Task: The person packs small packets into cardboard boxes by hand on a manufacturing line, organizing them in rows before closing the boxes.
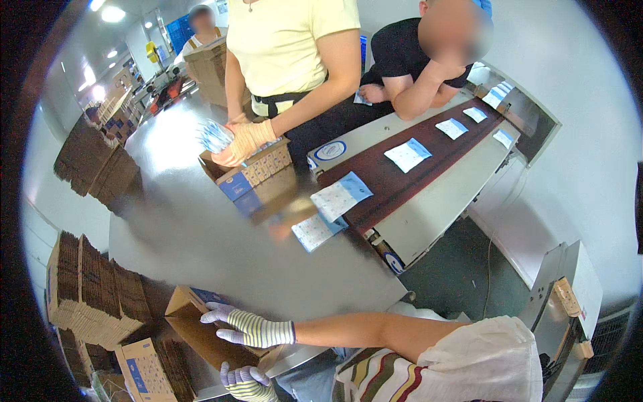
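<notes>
Cardboard box (201,328), brown and half unfolded, is sitting at the near left corner of the desk (221,248), partly hanging off the edge, and that's what both hands are working on. The right hand (251,328), in a striped glove, is lying flat on the top panel with fingers spread wide, pressing rather than gripping. The left hand (244,383), same kind of glove, is coming in lower down near the box's near end; can't tell if it's actually clamping anything.

Looks to me like the box-erecting step, so the next move probably calls for squaring the panels and folding flaps while one palm is keeping it steady. Its long axis is running diagonally, from the far left down toward the near edge, open end facing the person as far as I can tell.

Further out: flat carton stacks (94,295) on the left, a printed box (251,171) being filled by a co-worker's hand (244,142), and white pouches (341,195) riding the conveyor (402,177).
</notes>
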The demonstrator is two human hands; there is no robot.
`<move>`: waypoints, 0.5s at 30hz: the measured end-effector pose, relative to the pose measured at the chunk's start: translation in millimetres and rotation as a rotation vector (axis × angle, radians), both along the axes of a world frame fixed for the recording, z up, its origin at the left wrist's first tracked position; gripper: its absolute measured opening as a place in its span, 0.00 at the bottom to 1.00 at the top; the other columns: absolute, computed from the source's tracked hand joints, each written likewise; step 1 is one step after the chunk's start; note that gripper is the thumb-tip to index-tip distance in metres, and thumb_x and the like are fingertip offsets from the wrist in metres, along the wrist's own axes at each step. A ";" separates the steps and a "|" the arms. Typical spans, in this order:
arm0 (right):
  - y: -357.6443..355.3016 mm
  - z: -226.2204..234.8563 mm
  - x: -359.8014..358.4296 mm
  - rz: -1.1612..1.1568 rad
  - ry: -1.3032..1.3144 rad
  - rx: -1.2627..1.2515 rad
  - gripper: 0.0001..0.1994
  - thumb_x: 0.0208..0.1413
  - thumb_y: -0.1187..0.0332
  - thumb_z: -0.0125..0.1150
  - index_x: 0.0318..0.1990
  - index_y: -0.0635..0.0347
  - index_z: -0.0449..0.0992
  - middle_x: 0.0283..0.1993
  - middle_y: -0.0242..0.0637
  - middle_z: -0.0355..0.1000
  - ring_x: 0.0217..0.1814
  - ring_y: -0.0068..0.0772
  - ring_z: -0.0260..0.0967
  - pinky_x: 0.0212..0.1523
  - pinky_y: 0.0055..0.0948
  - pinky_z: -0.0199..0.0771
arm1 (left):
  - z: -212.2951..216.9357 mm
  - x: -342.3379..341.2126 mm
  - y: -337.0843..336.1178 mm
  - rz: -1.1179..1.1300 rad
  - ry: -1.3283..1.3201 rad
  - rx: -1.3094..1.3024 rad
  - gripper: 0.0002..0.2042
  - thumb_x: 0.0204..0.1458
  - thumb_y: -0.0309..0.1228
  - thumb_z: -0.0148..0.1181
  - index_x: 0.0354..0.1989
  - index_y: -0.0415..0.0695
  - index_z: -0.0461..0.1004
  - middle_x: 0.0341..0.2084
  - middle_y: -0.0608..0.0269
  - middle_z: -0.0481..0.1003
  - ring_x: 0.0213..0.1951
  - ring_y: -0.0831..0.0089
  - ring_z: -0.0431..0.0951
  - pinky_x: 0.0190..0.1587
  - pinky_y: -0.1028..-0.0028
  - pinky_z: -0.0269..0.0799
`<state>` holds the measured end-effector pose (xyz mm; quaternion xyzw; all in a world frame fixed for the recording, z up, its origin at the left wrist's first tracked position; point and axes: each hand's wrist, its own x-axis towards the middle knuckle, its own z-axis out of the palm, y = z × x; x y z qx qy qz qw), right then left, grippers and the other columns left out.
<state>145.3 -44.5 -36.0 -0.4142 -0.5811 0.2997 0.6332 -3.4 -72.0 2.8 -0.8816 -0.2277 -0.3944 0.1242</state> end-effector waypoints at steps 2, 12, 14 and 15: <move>0.1 -2.8 -1.7 -0.007 0.028 0.008 0.19 0.59 0.61 0.50 0.56 0.53 0.63 0.63 0.49 0.53 0.70 0.51 0.43 0.67 0.42 0.43 | -0.8 -0.6 -0.2 0.009 0.023 -0.005 0.16 0.55 0.30 0.40 0.13 0.49 0.60 0.13 0.65 0.61 0.17 0.69 0.65 0.43 0.62 0.74; -4.7 -0.9 2.4 -0.015 0.052 -0.003 0.21 0.61 0.53 0.46 0.57 0.52 0.63 0.65 0.49 0.50 0.68 0.51 0.44 0.66 0.44 0.43 | -26.8 -7.7 3.8 0.142 -0.035 0.052 0.07 0.44 0.31 0.50 0.19 0.44 0.62 0.16 0.60 0.61 0.25 0.58 0.68 0.47 0.54 0.68; -6.9 2.2 2.7 0.014 0.060 -0.026 0.21 0.60 0.53 0.46 0.57 0.52 0.63 0.64 0.49 0.50 0.67 0.52 0.46 0.66 0.44 0.43 | -33.4 -22.2 7.1 0.085 0.045 -0.058 0.07 0.46 0.30 0.49 0.19 0.44 0.62 0.17 0.59 0.62 0.28 0.55 0.70 0.46 0.54 0.68; -2.4 2.8 4.3 0.047 0.060 0.001 0.21 0.60 0.54 0.46 0.57 0.52 0.63 0.64 0.49 0.50 0.67 0.52 0.46 0.66 0.44 0.43 | -30.5 -23.2 6.1 0.119 0.102 -0.079 0.09 0.51 0.29 0.45 0.19 0.44 0.62 0.17 0.59 0.63 0.31 0.55 0.71 0.46 0.54 0.69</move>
